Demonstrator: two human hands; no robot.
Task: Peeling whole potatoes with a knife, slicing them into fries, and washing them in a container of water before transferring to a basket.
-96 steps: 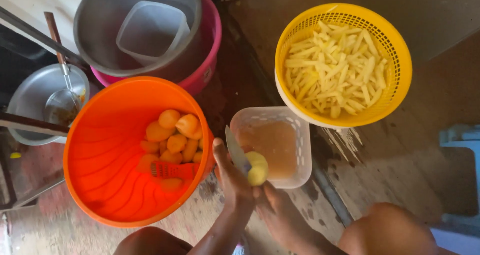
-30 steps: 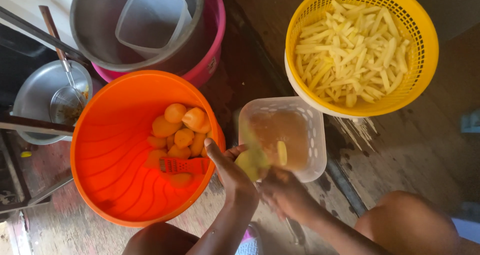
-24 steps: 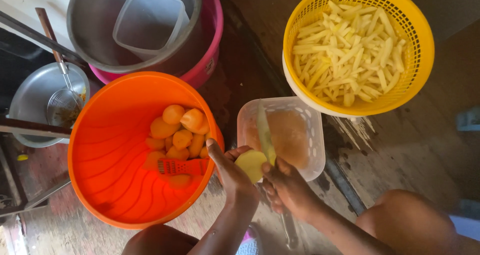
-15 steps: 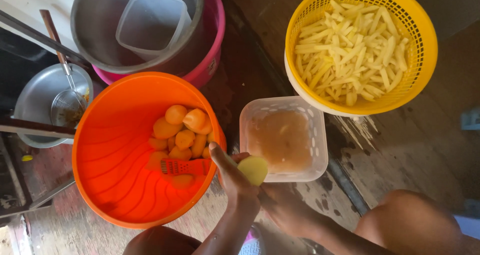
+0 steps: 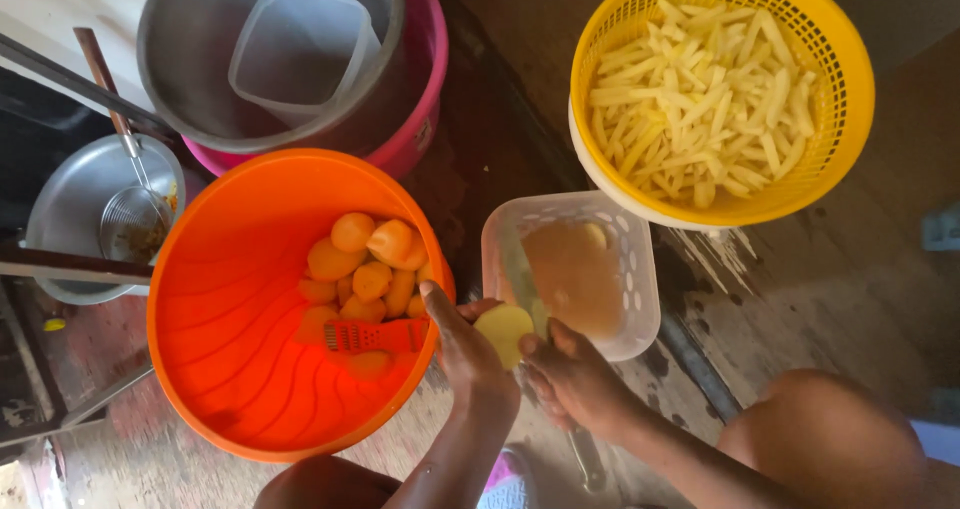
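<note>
While the left hand (image 5: 468, 354) closes around a peeled pale-yellow potato (image 5: 503, 333), the right hand (image 5: 572, 379) presses against that potato from the other side, its fingers curled; a knife blade (image 5: 521, 274) appears to rise from between the hands, though how the right hand grips it cannot be told. Both hands sit at the near edge of a clear plastic perforated tub (image 5: 640, 269) holding cloudy brownish water. Just to the left stands a large orange plastic basin (image 5: 230, 369) with a pile of peeled whole potatoes (image 5: 365, 264) and an orange-handled peeler (image 5: 372, 336) inside. Farther off, on the right, a round yellow plastic basket (image 5: 840, 139) is filled with pale cut potato sticks (image 5: 700, 109). At the far left a grey metal bowl (image 5: 70, 199) holds a wire skimmer (image 5: 130, 219), and beyond it a grey pot (image 5: 170, 79) rests in a pink basin (image 5: 420, 119), with a clear square container (image 5: 300, 49) inside the pot.
</note>
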